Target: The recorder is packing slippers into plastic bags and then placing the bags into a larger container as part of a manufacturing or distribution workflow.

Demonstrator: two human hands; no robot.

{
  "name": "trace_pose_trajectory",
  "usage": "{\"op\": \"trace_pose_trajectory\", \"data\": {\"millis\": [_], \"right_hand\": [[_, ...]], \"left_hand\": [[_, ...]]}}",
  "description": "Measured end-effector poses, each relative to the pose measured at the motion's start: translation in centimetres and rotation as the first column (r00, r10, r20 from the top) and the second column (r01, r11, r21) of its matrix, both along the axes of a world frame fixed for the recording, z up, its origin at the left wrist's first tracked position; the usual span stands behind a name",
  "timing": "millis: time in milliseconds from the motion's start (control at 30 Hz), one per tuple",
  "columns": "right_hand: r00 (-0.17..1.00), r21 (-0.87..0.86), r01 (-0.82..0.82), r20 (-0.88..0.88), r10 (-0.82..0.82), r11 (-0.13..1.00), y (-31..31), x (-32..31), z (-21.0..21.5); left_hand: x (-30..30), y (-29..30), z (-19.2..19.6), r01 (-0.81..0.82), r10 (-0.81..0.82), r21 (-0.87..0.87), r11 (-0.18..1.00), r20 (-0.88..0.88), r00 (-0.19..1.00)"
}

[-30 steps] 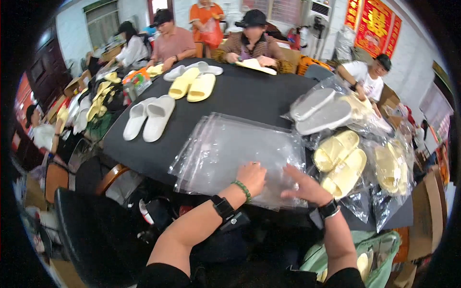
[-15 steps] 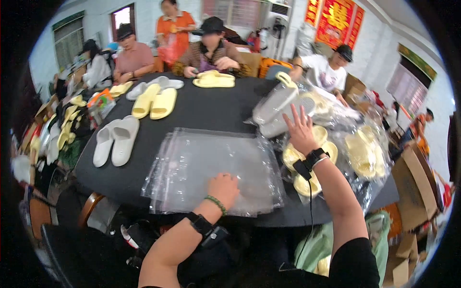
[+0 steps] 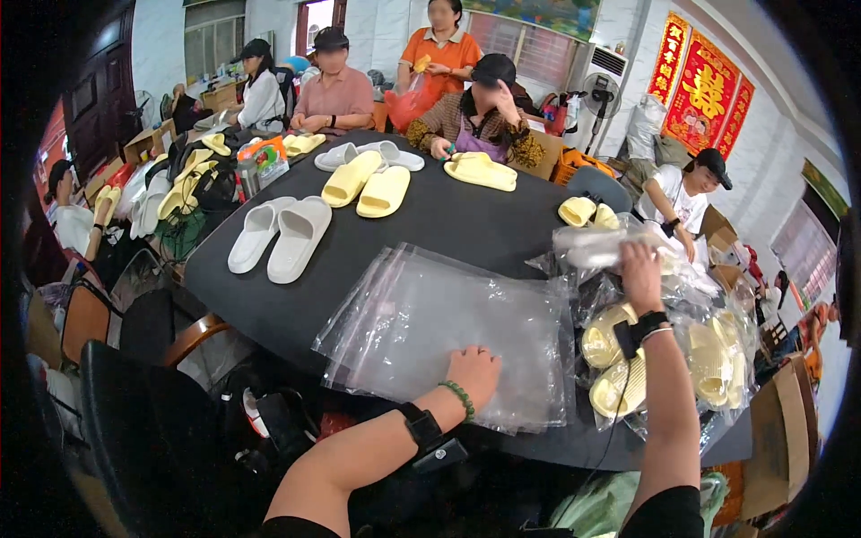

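A stack of clear plastic bags (image 3: 430,314) lies on the near part of the dark table, and my left hand (image 3: 473,377) rests on its near side with fingers curled. Whether a bag is between those fingers is hidden. My right hand (image 3: 641,273) reaches over the pile at the right and touches a pair of pale grey slippers in clear plastic (image 3: 587,247). Its fingers are smeared by motion. Bagged yellow slippers (image 3: 619,386) lie beneath and beside my right wrist, with more bagged yellow slippers (image 3: 713,363) farther right.
White slippers (image 3: 300,238) and yellow slippers (image 3: 381,188) stand unbagged on the table (image 3: 269,309). Across it, a person in a patterned top sits by another yellow pair (image 3: 482,170). Other people are around the table. A chair (image 3: 134,403) stands at the left, cardboard (image 3: 780,430) at the right.
The view has turned left. My right hand has moved down on the pile, its fingers no longer spread; the bagged grey slippers now lie flatter. My left hand has stayed on the bags.
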State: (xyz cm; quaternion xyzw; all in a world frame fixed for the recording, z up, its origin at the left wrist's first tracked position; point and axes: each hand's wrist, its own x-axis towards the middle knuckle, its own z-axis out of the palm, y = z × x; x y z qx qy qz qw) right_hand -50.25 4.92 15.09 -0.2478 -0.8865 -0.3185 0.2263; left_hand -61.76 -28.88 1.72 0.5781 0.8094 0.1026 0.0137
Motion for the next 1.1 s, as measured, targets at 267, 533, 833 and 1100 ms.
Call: {"op": "trace_pose_trajectory", "data": {"millis": [267,533,833,1100], "right_hand": [[0.895,-0.028,-0.337,-0.318,0.312,0.941,-7.3,0.8,14.2],[0.797,-0.256,-0.589,-0.340,0.499,0.767,-15.4,1.2,21.1],[0.773,-0.246,-0.632,-0.262,0.578,0.735,-15.8,-11.9,9.3],[0.983,-0.766,-0.094,0.029,0.180,0.636,-12.0,-6.5,-3.8]], "left_hand": [[0.4,-0.2,1.1,0.002,-0.010,-0.113,0.994,-0.064,0.998],[0.4,0.6,0.2,0.052,-0.055,-0.088,0.995,-0.036,0.998],[-1.2,1.1,-6.7,0.190,-0.026,0.324,0.927,-0.451,0.892],[0.9,0.7,0.1,0.024,-0.040,-0.110,0.994,-0.142,0.989]]}}
